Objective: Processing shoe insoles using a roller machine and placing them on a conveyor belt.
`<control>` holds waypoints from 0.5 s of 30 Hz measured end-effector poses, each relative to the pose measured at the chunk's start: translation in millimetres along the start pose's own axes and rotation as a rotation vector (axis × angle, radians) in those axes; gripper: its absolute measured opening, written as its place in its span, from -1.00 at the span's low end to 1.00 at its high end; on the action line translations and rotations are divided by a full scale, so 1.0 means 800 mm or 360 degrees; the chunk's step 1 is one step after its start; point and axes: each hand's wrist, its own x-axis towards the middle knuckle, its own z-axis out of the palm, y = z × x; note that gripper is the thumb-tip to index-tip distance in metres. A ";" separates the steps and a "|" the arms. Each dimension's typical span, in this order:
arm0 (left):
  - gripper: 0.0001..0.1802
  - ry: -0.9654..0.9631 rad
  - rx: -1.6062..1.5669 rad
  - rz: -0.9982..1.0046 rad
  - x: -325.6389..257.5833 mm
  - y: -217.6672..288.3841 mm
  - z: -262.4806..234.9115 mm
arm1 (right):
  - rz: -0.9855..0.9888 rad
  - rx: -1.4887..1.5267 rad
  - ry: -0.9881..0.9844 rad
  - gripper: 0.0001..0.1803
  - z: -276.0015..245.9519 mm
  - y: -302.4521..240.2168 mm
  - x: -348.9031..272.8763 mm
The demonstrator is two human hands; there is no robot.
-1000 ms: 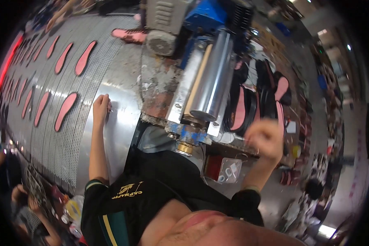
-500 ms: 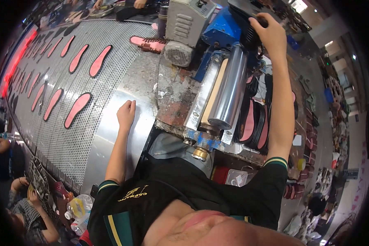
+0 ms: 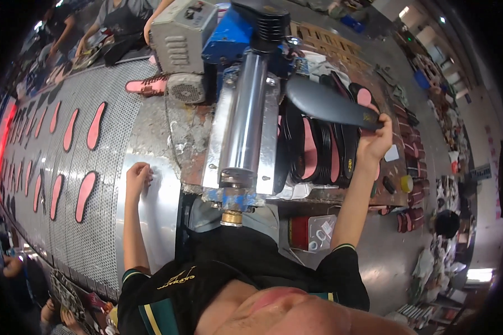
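Pink insoles [image 3: 85, 195] lie on the perforated conveyor belt [image 3: 103, 240] beside a grey motor [image 3: 179, 36].

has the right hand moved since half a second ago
Yes. The right hand has come back from the blue machine housing to the stack of insoles, now holding a dark insole.

Bright overhead light is glaring off the steel roller [image 3: 245, 117] at the centre, a red glow is bleeding along the rim far left of it, and fisheye bending and black vignetting are swallowing the soft, blurred edges.
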 end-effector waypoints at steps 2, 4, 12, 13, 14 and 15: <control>-0.77 -0.0071 0.0303 0.0373 0.016 0.051 0.021 | 0.0044 -0.0155 0.0001 -0.71 0.000 0.008 -0.028; -0.63 -0.0288 0.0312 0.0642 0.016 0.138 0.056 | 0.0118 -0.0214 -0.0138 -0.70 0.032 0.041 -0.054; 0.10 -0.1018 0.1153 0.1588 0.001 0.323 0.158 | 0.0336 -0.0424 -0.0733 -0.25 0.073 0.065 -0.159; 0.07 -0.0888 0.1249 0.1621 -0.002 0.322 0.153 | 0.0309 -0.0413 -0.0807 -0.22 0.075 0.067 -0.177; 0.05 -0.0775 0.1341 0.1660 -0.004 0.322 0.147 | 0.0344 -0.0466 -0.0863 -0.23 0.060 0.073 -0.194; 0.05 -0.0731 0.1351 0.1634 -0.003 0.324 0.139 | 0.0440 -0.0487 -0.0892 -0.28 0.054 0.068 -0.215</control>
